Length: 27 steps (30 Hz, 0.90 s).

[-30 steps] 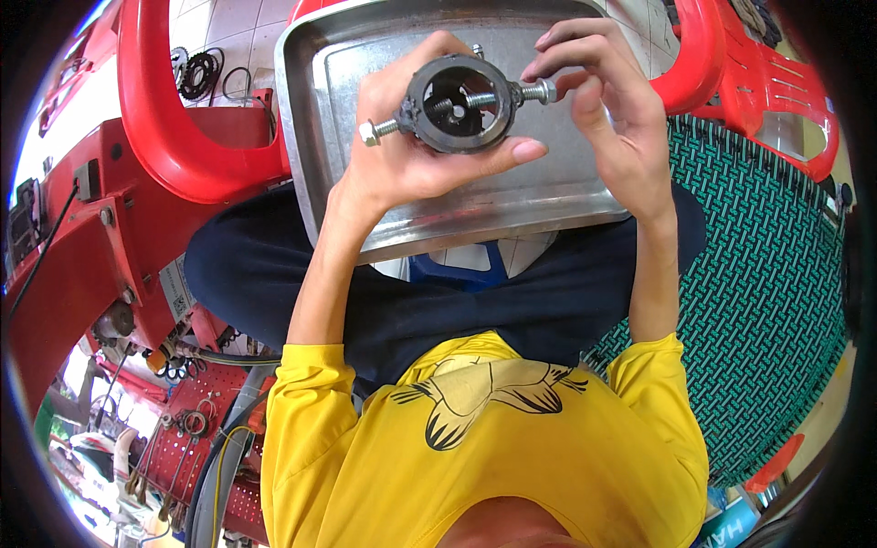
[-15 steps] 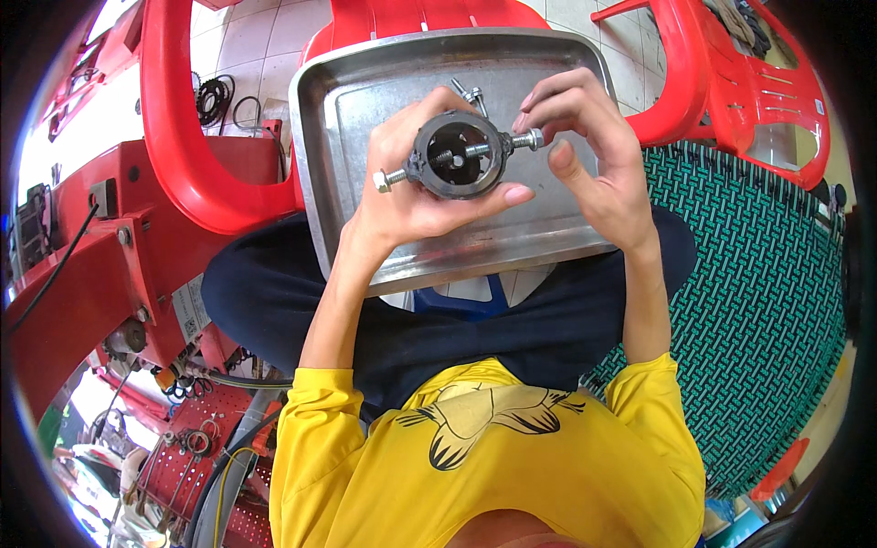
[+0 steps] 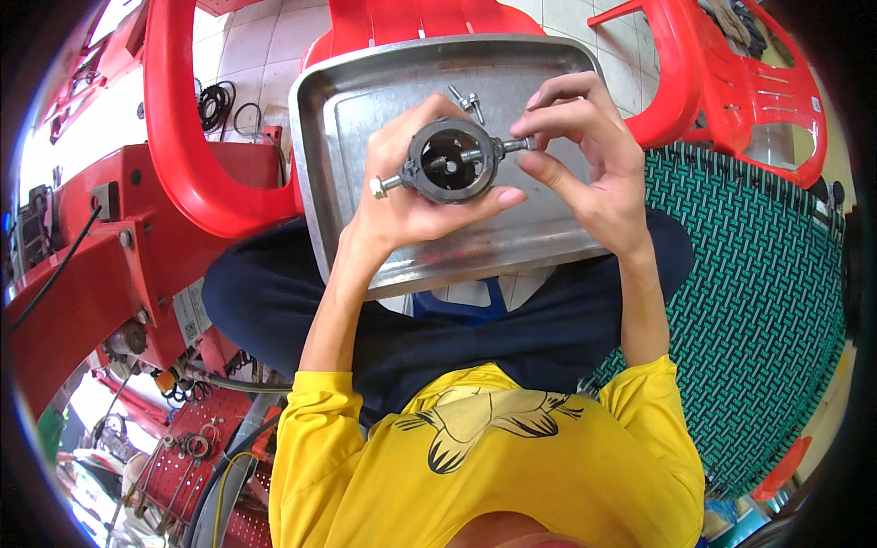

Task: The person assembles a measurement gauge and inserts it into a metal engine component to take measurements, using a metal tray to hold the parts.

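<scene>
My left hand (image 3: pixel 402 215) grips a dark metal ring-shaped fixture (image 3: pixel 451 190), its round opening facing up and bolts running through its sides. A hex bolt (image 3: pixel 382 185) sticks out to the left. My right hand (image 3: pixel 598 178) has its thumb and fingertips at the outer end of the right-hand bolt (image 3: pixel 513 144), closed round it. Beyond the fixture, some loose bolts (image 3: pixel 469 100) lie in the steel tray (image 3: pixel 347 57) under my hands.
Red plastic chairs (image 3: pixel 178 178) surround the tray. A green woven seat (image 3: pixel 740 301) is at my right, red machinery (image 3: pixel 91 233) and a perforated red tool cart (image 3: pixel 192 429) at my left. Black cords (image 3: pixel 219 105) lie on the tiled floor.
The tray, fixture and hands appear lower in view than a second ago, and the loose bolts now show. My right fingertips have closed in on the right-hand bolt.
</scene>
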Each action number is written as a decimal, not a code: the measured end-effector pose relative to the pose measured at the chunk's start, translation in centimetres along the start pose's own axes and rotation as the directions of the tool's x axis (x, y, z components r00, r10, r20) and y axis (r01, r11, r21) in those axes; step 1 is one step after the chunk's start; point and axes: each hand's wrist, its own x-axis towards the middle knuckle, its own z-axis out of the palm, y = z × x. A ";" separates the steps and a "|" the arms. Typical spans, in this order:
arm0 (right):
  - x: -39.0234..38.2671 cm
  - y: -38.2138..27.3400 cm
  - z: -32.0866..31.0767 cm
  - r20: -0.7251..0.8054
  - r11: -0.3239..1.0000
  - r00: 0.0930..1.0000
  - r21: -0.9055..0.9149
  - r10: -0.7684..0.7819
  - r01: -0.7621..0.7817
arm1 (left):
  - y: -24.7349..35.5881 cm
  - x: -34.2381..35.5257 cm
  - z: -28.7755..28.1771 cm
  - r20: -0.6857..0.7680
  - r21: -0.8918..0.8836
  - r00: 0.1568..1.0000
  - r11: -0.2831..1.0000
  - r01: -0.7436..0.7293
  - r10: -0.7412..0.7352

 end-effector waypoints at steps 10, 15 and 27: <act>0.3 0.1 -0.9 0.077 0.996 0.997 -0.082 -0.030 0.036 | 0.4 0.0 0.3 0.013 0.048 1.000 0.999 -0.012 0.012; 0.3 -0.5 -0.3 -0.026 0.997 0.998 0.054 0.053 -0.052 | 0.1 -0.3 0.2 -0.023 0.065 0.998 0.996 -0.056 0.058; -0.2 -0.7 -1.6 0.174 0.994 0.983 -0.081 -0.062 0.077 | 0.2 -2.1 0.4 0.001 -0.073 0.996 0.993 -0.091 0.091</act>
